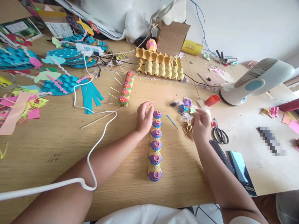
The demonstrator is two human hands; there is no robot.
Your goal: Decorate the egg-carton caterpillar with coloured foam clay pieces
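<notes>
A strip of egg carton [156,145] runs lengthwise in front of me. Each of its bumps carries a purple and blue clay face with an orange ring. My left hand [144,118] rests beside its far end, fingers loosely curved and thumb apart, with nothing visible in it. My right hand [201,123] hovers by several small bags of coloured clay, thumb and fingertips pinched together. Whatever sits between those fingertips is too small to make out. Just past them shows a bit of green clay [192,110]. A thin blue stick [172,121] lies between the strip and my right hand.
A red and green carton strip [126,88] with pins stands beyond my left hand. Farther back are egg cartons [161,63]. A white cable [102,130] crosses my left arm. Scissors [220,134], a red cup [212,100], phones and a fan [252,81] are right.
</notes>
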